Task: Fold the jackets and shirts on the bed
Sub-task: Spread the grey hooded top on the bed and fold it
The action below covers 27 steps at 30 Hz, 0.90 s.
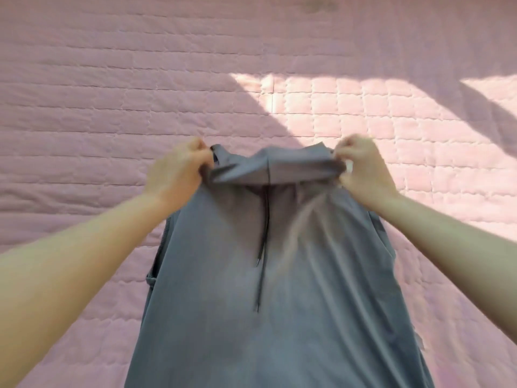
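A grey jacket (279, 289) with a hood and a dark drawstring stretches from the bottom edge of the view up to the middle, over the pink quilted bed (112, 93). My left hand (179, 172) grips its top left corner. My right hand (361, 169) grips the top right corner. Both fists are closed on the fabric near the hood, which is folded over between them. The lower part of the jacket runs out of view at the bottom.
The pink quilt fills the whole view around the jacket. A bright patch of sunlight (363, 107) falls across the right side of the bed. No other garments show.
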{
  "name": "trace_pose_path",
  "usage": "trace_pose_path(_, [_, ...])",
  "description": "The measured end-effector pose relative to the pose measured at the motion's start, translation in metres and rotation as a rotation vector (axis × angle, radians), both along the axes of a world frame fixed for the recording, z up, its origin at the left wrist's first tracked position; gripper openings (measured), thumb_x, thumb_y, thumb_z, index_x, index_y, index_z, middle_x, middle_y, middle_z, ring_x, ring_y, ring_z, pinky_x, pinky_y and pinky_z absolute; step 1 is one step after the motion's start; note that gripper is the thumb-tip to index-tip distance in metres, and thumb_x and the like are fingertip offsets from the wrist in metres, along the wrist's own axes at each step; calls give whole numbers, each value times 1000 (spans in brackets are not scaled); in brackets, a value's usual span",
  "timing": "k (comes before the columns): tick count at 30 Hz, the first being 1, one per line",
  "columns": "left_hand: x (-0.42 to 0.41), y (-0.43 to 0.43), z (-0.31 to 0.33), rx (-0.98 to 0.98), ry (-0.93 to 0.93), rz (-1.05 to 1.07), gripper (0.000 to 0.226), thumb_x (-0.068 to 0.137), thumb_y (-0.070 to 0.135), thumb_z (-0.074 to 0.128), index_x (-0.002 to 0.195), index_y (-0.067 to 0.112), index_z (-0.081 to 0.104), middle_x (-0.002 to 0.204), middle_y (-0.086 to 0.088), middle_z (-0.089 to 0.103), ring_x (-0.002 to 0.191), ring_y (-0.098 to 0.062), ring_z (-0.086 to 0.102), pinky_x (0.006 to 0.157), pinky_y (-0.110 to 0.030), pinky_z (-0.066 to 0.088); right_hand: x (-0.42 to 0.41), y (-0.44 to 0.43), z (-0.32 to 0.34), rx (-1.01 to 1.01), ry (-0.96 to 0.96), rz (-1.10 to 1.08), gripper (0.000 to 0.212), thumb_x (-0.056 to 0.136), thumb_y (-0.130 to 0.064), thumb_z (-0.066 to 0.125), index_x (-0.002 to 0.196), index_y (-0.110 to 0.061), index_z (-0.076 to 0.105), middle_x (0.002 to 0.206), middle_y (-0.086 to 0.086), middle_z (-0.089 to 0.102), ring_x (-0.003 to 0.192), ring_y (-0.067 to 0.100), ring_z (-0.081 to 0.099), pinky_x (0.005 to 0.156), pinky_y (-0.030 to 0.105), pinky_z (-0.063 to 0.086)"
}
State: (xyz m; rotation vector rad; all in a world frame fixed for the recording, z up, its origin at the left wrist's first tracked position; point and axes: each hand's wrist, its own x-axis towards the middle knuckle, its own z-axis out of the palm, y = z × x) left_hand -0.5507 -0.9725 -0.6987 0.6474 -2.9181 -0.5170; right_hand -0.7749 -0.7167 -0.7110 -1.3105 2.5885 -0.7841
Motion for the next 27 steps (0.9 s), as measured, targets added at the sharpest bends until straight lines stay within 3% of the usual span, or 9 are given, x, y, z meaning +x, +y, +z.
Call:
trace_pose_path(2, [34,14,-18,-22,-149,-124,43,68,-17,50,85,20,65,104,0,56,99,-27,49,58,-32,34,28,32,-20,235,-2,141,41,63,10,50,82,-17,72,98,6,62,94,35,57,79,44,47])
trace_pose_path(4, [51,24,-33,-12,-182,-83,47,70,-15,48,103,15,63,117,-5,57,108,-33,49,76,-43,44,45,47,-33,389,6,145,48,66,10,53,96,-23,73,115,4,60,106,35,55,84,48,48])
trace_pose_path(7, [54,54,-37,22,-70,23,49,84,7,50,132,17,50,140,-8,47,126,-34,43,102,-51,39,76,39,-34,231,66,36,47,78,-5,52,121,-18,64,137,10,52,122,36,50,95,49,46])
trace_pose_path(9, [54,76,-44,-17,-213,-77,52,97,32,41,148,36,30,158,-1,22,144,-32,20,112,-60,20,99,30,-37,272,124,134,50,91,-31,40,140,-28,47,153,9,35,137,36,36,105,51,36])
trace_pose_path(11, [59,91,-61,-16,-493,-151,53,100,50,28,149,50,6,162,7,-9,148,-31,-6,114,-65,4,116,31,-48,559,79,278,53,97,-52,22,149,-46,18,162,-2,7,148,30,10,113,56,20])
trace_pose_path(13, [69,99,-72,-8,-688,-157,54,101,50,24,146,54,-7,159,7,-24,147,-32,-17,114,-65,0,124,39,-61,810,22,334,52,99,-56,19,147,-53,-1,162,-8,-11,149,25,-6,116,56,11])
trace_pose_path(14, [71,99,-74,-4,-692,-152,54,102,47,24,146,54,-8,158,5,-26,146,-33,-18,114,-64,0,125,40,-62,839,25,328,53,100,-55,20,147,-53,-4,161,-8,-13,149,24,-7,117,55,11])
trace_pose_path(20, [118,117,-73,51,-564,-175,57,103,23,32,149,48,10,161,-1,-17,148,-32,-9,119,-51,8,157,55,-55,826,42,258,51,103,-42,28,151,-45,10,163,-1,-2,149,26,3,115,47,20])
trace_pose_path(27, [187,142,-60,185,-302,110,51,88,11,59,137,22,49,150,-5,35,139,-25,31,106,-41,32,194,45,-26,628,-45,152,41,95,-19,45,136,-19,47,139,1,45,125,26,44,94,40,40])
